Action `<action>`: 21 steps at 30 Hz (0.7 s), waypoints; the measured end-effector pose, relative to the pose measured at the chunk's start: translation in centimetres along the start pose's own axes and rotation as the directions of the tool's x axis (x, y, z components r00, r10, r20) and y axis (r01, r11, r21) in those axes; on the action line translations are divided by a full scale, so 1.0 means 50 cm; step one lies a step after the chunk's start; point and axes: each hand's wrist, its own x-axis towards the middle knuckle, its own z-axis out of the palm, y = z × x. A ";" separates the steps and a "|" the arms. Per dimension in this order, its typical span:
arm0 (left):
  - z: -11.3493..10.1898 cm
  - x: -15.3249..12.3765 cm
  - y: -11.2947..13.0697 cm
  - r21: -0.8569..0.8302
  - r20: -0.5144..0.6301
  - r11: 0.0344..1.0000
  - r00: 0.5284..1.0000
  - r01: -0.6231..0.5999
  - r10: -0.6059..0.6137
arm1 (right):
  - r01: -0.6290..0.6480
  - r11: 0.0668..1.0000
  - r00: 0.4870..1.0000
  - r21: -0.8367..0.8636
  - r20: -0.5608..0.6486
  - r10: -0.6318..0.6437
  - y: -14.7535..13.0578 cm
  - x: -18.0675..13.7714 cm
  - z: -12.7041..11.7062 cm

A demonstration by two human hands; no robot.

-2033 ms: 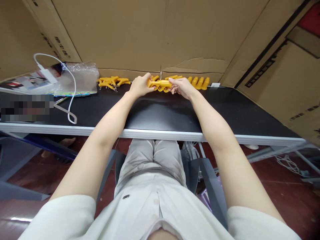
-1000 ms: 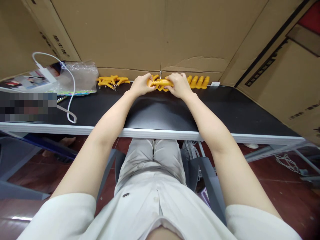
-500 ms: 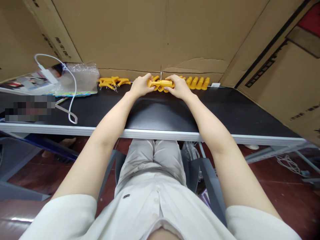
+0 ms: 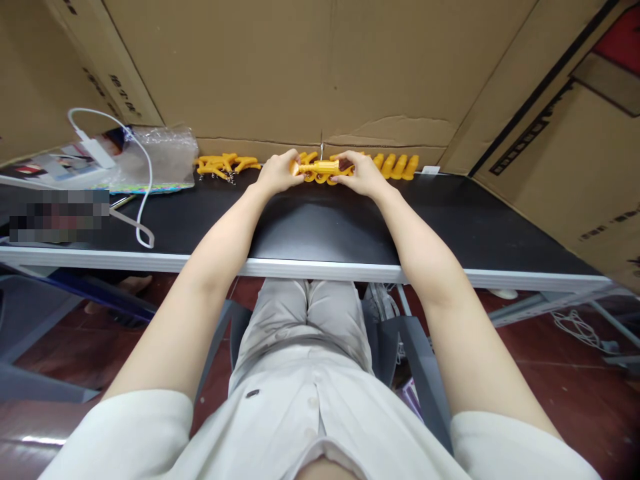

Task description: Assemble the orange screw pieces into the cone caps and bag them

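Observation:
A yellow plastic piece [image 4: 326, 167] with a thick ribbed barrel and a thinner left part lies level between my hands at the back of the black table. My left hand [image 4: 278, 175] pinches its thin left end between thumb and fingers. Around the thick right end curl the thumb and fingers of my right hand [image 4: 364, 176]. Below and behind the piece, several more yellow parts show, partly covered by it and my hands. To the right stands a row of yellow bottle-shaped pieces [image 4: 400, 167]. Left of my hands lie yellow forked pieces [image 4: 220, 164] with small metal ends.
A cardboard wall [image 4: 320, 73] rises right behind the parts. On the left are a clear plastic bag [image 4: 160, 157], a white cable [image 4: 150, 173] and a blurred-out object [image 4: 60, 217]. A small white item [image 4: 431, 171] sits right of the row. The table's silver edge [image 4: 320, 269] runs below my forearms.
Both hands have shifted very slightly to the left with the yellow piece. The piece appears a little turned, and the fingers of my right hand sit nearer its right end.

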 end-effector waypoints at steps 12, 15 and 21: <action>-0.016 -0.011 0.029 0.049 0.048 0.997 0.997 0.052 -0.055 | -0.037 0.999 0.999 0.039 -0.003 0.037 -0.018 -0.005 -0.005; -0.014 -0.010 0.027 0.056 0.040 0.998 0.998 0.037 -0.039 | -0.041 0.998 0.999 0.048 -0.002 0.041 -0.018 -0.005 -0.005; -0.009 -0.006 0.017 0.066 0.033 0.998 0.999 0.015 -0.017 | -0.043 0.997 0.999 0.058 0.003 0.043 -0.007 0.000 -0.004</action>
